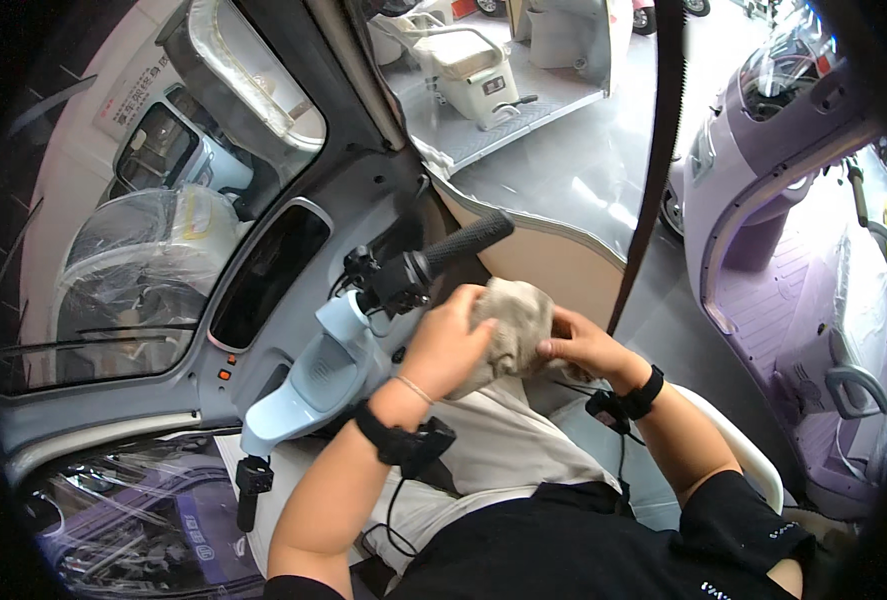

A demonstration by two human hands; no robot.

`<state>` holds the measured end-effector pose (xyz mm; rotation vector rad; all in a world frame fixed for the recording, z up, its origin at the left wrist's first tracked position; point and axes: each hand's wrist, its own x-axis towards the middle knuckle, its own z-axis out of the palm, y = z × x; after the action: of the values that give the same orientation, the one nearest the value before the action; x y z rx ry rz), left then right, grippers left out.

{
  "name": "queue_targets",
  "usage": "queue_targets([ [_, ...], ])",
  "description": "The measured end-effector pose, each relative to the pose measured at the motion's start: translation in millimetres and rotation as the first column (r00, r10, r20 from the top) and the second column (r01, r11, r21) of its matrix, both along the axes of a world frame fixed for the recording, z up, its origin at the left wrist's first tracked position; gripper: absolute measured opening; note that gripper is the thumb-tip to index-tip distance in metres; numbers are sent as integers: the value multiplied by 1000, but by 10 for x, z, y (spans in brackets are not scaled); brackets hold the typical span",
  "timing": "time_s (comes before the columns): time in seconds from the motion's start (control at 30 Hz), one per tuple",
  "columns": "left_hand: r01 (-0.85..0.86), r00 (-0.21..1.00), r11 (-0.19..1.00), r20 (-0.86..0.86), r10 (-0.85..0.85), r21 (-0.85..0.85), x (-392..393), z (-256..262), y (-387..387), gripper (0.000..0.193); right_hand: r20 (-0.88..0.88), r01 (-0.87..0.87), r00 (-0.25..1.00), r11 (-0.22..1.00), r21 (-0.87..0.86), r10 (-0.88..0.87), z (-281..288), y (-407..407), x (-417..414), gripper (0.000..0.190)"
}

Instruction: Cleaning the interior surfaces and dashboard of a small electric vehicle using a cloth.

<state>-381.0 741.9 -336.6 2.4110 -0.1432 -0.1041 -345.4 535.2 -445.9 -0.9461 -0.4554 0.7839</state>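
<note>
A crumpled grey-beige cloth [517, 330] is held between both hands, above my lap. My left hand [451, 337] grips its left side, with the thumb lying over the fabric. On the cloth's right edge, the thumb and fingers of my right hand [582, 341] pinch it; some fingertips are hidden behind it. Just beyond my left hand is the black rubber handlebar grip [469, 241] of the vehicle I sit in. The light blue handlebar cover [323, 375] lies to the left of my left forearm.
Left is the windshield [150, 247] above a grey dashboard with a dark display panel [271, 274]. The other handlebar grip [247, 502] sits lower left. A zipped side curtain [541, 225] borders the opening ahead. A purple enclosed vehicle [781, 247] stands at right, beyond a white armrest [743, 450].
</note>
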Motion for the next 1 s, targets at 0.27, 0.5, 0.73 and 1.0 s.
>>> queue_targets([
  [0.27, 149, 913, 970, 351, -210, 192, 50, 815, 161, 38, -451, 252, 867, 967, 34, -211, -325, 499, 236, 38],
  [0.5, -305, 838, 948, 500, 220, 94, 448, 1440, 1341, 20, 710, 488, 524, 849, 203, -471, -549, 1689, 1279, 34],
  [0.73, -37, 939, 740, 278, -205, 672, 1104, 650, 2109, 25, 983, 822, 175, 558, -116, -54, -265, 2785, 1872, 24],
  [1.0, -4, 983, 685, 129, -131, 729, 1271, 41, 2449, 45, 986, 649, 19, 748, -138, 165, -295, 3250, 1216, 23],
])
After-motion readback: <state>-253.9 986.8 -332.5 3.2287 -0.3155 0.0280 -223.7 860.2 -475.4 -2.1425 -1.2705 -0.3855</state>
